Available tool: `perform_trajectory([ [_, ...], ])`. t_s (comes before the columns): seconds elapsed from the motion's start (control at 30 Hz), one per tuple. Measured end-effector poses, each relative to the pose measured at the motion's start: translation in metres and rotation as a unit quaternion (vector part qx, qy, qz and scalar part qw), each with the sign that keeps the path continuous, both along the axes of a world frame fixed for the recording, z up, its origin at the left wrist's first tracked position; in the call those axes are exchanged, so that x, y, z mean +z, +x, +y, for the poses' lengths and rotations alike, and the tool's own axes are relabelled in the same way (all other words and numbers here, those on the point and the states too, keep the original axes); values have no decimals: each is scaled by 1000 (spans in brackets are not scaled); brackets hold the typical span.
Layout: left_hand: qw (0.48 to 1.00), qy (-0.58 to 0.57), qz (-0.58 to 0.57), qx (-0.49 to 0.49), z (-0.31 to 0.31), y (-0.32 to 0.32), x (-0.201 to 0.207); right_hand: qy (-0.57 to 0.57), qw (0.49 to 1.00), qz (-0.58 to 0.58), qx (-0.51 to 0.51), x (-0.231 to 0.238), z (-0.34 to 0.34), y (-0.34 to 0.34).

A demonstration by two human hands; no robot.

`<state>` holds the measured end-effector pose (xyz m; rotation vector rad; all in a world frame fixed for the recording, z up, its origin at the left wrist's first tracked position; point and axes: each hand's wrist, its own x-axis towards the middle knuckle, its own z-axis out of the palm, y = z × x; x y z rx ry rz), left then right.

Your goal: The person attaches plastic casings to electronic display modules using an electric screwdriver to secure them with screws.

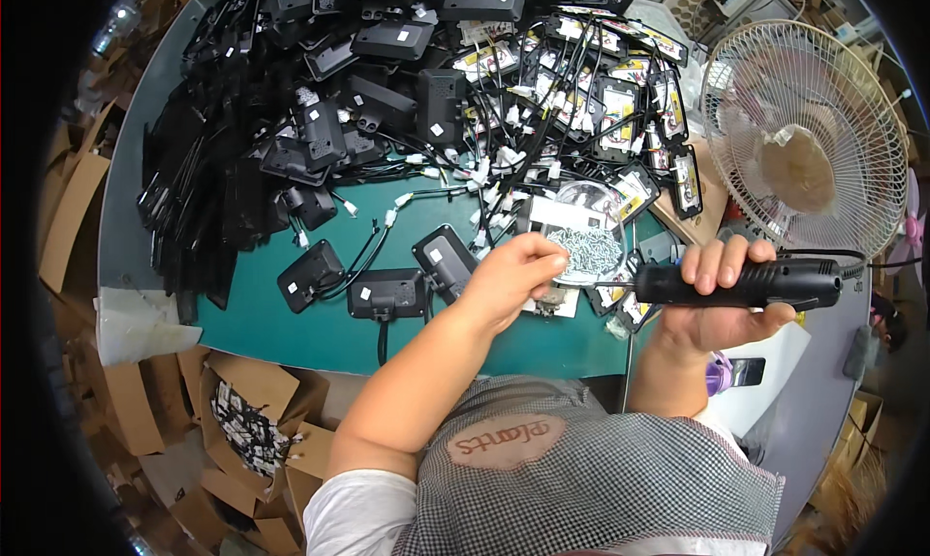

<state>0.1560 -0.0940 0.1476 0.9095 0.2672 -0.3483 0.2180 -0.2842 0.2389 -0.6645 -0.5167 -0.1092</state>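
A black electric screwdriver (806,283) lies level in my right hand (722,294), whose fingers wrap round its body. Its thin bit points left, toward my left hand (511,277). The thumb and fingers of that hand are pinched together by the end of the bit; whatever sits between them is too small to make out. Right beside the left fingertips is a round clear dish of small silvery screws (593,249). Three black plastic housings with cables lie left of my left forearm: one housing (312,273), a middle housing (386,293) and a tilted housing (446,262).
Many black housings (392,39) and cables with white connectors are heaped at the back of the green table (291,335). Opened units with yellow-and-white insides (617,118) lie at back right. A wire-caged fan (799,130) stands on the right. Cardboard boxes (247,386) surround the table's left side.
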Motion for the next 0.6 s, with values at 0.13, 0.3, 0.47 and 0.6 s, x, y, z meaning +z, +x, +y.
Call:
perform_trajectory([
  [0.13,994,-31,16,105,34,-47,7,59,996,27,67,-5,58,-9],
  [0.3,978,30,-63,194,68,-97,5,57,983,60,164,-22,131,-22],
  [0.47,962,23,-36,268,104,-140,-9,37,960,87,264,-39,197,-44],
  [0.6,939,64,-4,337,130,-167,-23,20,935,80,345,-60,250,-58],
])
